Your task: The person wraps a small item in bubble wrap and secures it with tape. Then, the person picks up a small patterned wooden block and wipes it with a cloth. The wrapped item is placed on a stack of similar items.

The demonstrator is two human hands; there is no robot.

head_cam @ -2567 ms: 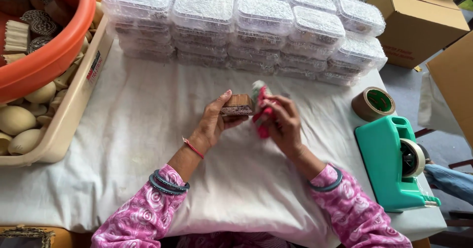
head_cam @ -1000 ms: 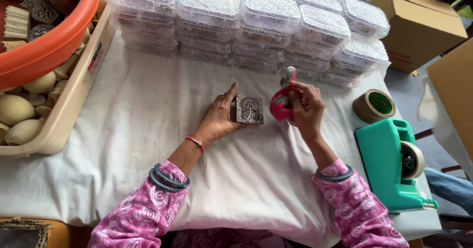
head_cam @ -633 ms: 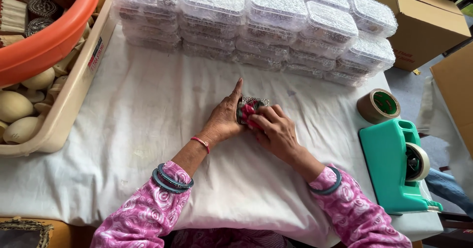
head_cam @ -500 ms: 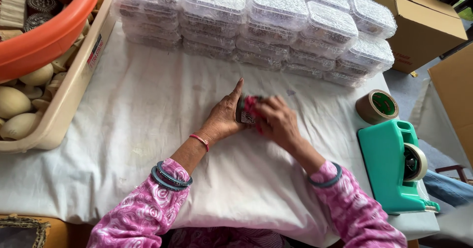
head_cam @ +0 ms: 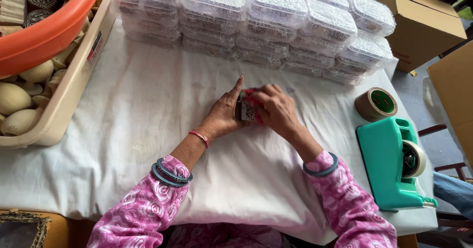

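Note:
A small dark carved block (head_cam: 246, 111) with a pale pattern stands on edge on the white cloth (head_cam: 148, 110), in the middle of the table. My left hand (head_cam: 224, 114) holds it from the left, index finger pointing up. My right hand (head_cam: 276, 109) covers its right side, with a bit of red or pink material (head_cam: 250, 93) showing at the fingertips. Most of the block is hidden between the two hands.
Stacks of clear lidded plastic boxes (head_cam: 256, 21) line the far edge. A roll of brown tape (head_cam: 376, 103) and a teal tape dispenser (head_cam: 394, 164) sit at the right. A beige tray (head_cam: 59, 100) of pale oval pieces and an orange basin (head_cam: 49, 26) stand left. Cardboard boxes (head_cam: 423, 21) stand far right.
One second ago my right hand held a pink loop beside the flat block. It has since come down onto the block, which now stands between both hands.

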